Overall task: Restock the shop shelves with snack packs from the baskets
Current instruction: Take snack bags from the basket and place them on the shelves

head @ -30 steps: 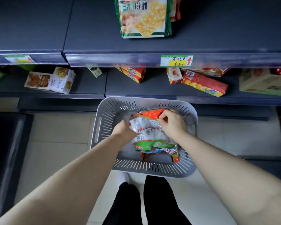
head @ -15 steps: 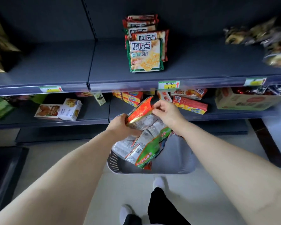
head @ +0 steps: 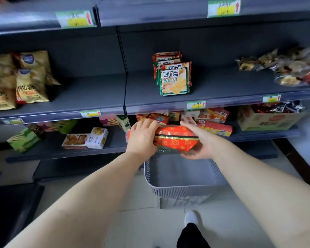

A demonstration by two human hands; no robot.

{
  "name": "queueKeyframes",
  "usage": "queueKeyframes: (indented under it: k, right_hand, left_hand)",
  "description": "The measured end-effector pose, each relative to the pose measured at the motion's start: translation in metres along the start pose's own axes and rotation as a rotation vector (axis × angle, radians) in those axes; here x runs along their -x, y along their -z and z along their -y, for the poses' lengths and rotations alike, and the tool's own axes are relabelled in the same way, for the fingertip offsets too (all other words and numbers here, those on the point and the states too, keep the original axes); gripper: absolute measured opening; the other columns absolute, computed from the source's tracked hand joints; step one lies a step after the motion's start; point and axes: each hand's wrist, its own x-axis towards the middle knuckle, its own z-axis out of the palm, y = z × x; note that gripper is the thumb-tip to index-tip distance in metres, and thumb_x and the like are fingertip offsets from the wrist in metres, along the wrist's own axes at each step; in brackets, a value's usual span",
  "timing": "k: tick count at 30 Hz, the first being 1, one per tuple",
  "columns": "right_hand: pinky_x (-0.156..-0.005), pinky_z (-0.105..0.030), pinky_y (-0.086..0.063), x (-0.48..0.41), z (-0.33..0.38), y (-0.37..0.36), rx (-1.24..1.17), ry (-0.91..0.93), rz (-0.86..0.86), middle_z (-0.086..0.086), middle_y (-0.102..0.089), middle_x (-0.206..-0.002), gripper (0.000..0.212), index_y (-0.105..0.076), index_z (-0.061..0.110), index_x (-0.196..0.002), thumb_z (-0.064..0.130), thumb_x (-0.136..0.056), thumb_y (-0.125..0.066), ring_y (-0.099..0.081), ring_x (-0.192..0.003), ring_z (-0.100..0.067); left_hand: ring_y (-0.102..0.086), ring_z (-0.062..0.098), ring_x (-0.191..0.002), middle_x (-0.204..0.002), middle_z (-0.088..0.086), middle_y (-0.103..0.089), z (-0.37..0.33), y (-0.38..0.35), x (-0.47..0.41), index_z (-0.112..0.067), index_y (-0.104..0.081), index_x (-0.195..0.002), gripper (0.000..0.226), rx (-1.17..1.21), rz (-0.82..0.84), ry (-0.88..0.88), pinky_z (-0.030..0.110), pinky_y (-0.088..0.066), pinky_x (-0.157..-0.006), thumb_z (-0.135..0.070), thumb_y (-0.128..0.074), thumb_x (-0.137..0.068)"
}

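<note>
- The left hand [head: 141,138] is laid over the left end of the red snack pack [head: 175,138], with its fingers curled onto the top.
- The pack is held crosswise, long axis left to right, above the grey basket [head: 183,190]. The middle shelf [head: 222,86] lies up and ahead.
- The right hand [head: 199,145] is cupped palm-up under the right end, equally near.

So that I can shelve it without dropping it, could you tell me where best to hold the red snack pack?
By its two short ends, one hand from each side: the red snack pack lies crosswise, long and bulging. The left hand grips its left end from above; the right hand cups the right end from below.
</note>
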Motion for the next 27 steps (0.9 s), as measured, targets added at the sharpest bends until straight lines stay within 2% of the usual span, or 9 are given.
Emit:
queueKeyframes:
  k: [3, 6, 9, 12, 15, 18, 22, 24, 27]
  right_hand:
    - [-0.087, -0.039, -0.055, 0.012, -0.013, -0.011, 0.022, 0.048, -0.036, -0.012, -0.070, -0.085, 0.026, -0.060, 0.011, -0.097, 0.027, -0.082, -0.074, -0.067, -0.080, -0.024]
    - [-0.063, -0.034, -0.055, 0.021, -0.026, -0.017, 0.094, 0.114, -0.088, -0.010, -0.066, -0.089, 0.019, -0.058, 0.013, -0.100, 0.017, -0.084, -0.067, -0.065, -0.074, -0.023]
    - [-0.063, -0.039, -0.057, 0.023, -0.040, -0.015, 0.096, 0.187, -0.128, -0.011, -0.065, -0.098, 0.050, -0.048, 0.019, -0.120, 0.008, -0.076, -0.069, -0.066, -0.081, -0.027]
    - [-0.079, -0.051, -0.057, 0.024, -0.049, -0.007, 0.102, 0.271, -0.107, -0.011, -0.060, -0.123, 0.109, -0.014, 0.039, -0.150, -0.002, -0.065, -0.069, -0.066, -0.099, -0.033]
    - [-0.076, -0.045, -0.057, 0.036, -0.058, -0.003, 0.151, 0.329, -0.027, -0.008, -0.057, -0.124, 0.106, -0.010, 0.044, -0.150, -0.012, -0.075, -0.060, -0.065, -0.097, -0.029]
    - [-0.064, -0.037, -0.056, 0.049, -0.068, -0.001, 0.199, 0.298, 0.023, -0.006, -0.059, -0.113, 0.105, -0.007, 0.041, -0.151, -0.014, -0.077, -0.059, -0.065, -0.088, -0.027]
    - [-0.064, -0.036, -0.056, 0.064, -0.084, 0.010, 0.207, 0.243, 0.041, -0.017, -0.068, -0.108, 0.083, -0.046, 0.011, -0.136, -0.004, -0.058, -0.066, -0.068, -0.086, -0.031]
    - [-0.069, -0.041, -0.059, 0.071, -0.091, 0.014, 0.227, 0.252, 0.037, -0.018, -0.070, -0.103, 0.061, -0.055, 0.012, -0.123, -0.007, -0.066, -0.061, -0.069, -0.088, -0.034]
    - [-0.086, -0.052, -0.055, 0.083, -0.097, 0.011, 0.339, 0.282, 0.037, -0.014, -0.069, -0.109, 0.065, -0.053, 0.021, -0.124, -0.013, -0.069, -0.053, -0.066, -0.100, -0.036]
  left_hand:
    - [-0.052, 0.029, -0.110, -0.118, 0.000, -0.059, 0.007, 0.009, 0.018, -0.023, -0.059, -0.120, 0.058, 0.041, 0.036, -0.057, 0.044, -0.040, -0.095, -0.026, -0.083, -0.068]
    - [-0.042, 0.026, -0.126, -0.135, -0.003, -0.050, 0.009, 0.017, 0.031, -0.028, -0.050, -0.133, 0.066, 0.016, 0.151, -0.048, 0.047, -0.033, -0.108, -0.024, -0.078, -0.073]
    - [-0.028, 0.028, -0.140, -0.153, 0.000, -0.033, 0.011, 0.028, 0.039, -0.029, -0.036, -0.146, 0.079, 0.103, 0.350, 0.148, 0.049, -0.023, -0.117, -0.020, -0.072, -0.076]
    - [-0.047, 0.030, -0.126, -0.145, 0.013, -0.045, 0.016, 0.043, 0.044, -0.018, -0.037, -0.148, 0.070, 0.657, 0.411, 0.691, 0.044, -0.040, -0.109, -0.007, -0.062, -0.084]
    - [-0.061, 0.027, -0.100, -0.121, 0.011, -0.062, 0.017, 0.055, 0.053, -0.017, -0.054, -0.126, 0.036, 0.919, 0.450, 1.009, 0.046, -0.051, -0.092, -0.031, -0.060, -0.093]
    - [-0.064, 0.029, -0.098, -0.114, 0.008, -0.065, 0.016, 0.051, 0.072, -0.016, -0.055, -0.120, 0.060, 0.923, 0.598, 1.095, 0.044, -0.053, -0.080, -0.065, -0.058, -0.087]
    - [-0.067, 0.024, -0.097, -0.113, 0.005, -0.069, -0.001, 0.043, 0.096, -0.015, -0.057, -0.127, 0.074, 0.944, 0.505, 1.169, 0.036, -0.054, -0.078, -0.066, -0.071, -0.075]
    - [-0.066, 0.022, -0.096, -0.114, 0.006, -0.068, -0.015, 0.046, 0.107, -0.014, -0.056, -0.128, 0.069, 0.963, 0.401, 1.166, 0.034, -0.052, -0.078, -0.056, -0.076, -0.076]
    - [-0.070, 0.025, -0.096, -0.113, 0.006, -0.070, -0.032, 0.057, 0.127, -0.020, -0.053, -0.127, 0.065, 1.040, 0.345, 1.138, 0.040, -0.057, -0.082, -0.048, -0.080, -0.075]
